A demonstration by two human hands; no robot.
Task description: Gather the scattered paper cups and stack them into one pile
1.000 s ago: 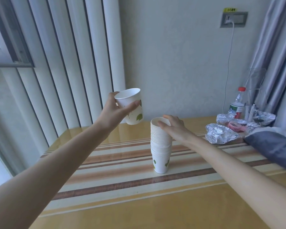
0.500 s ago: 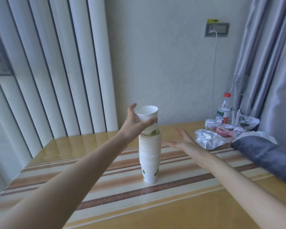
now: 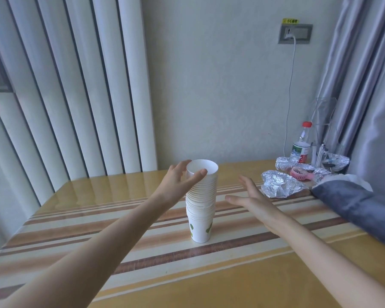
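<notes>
A tall stack of white paper cups (image 3: 201,210) with green leaf prints stands upright in the middle of the striped table (image 3: 98,230). The top cup (image 3: 206,172) sits nested in the stack. My left hand (image 3: 178,185) is at the stack's top left, thumb across the front of the top cup's rim and fingers behind it. My right hand (image 3: 251,198) hovers flat and open just right of the stack, not touching it, holding nothing.
Crumpled foil (image 3: 278,185), a pink hand fan (image 3: 300,174) and a plastic bottle (image 3: 301,145) with a red cap lie at the table's back right. A grey pillow (image 3: 360,205) overhangs the right edge. A cable (image 3: 290,96) runs down the wall.
My left hand carried a single cup from the upper left onto the stack and pushed it down into it. My right hand left the stack's top and moved off to the right.
</notes>
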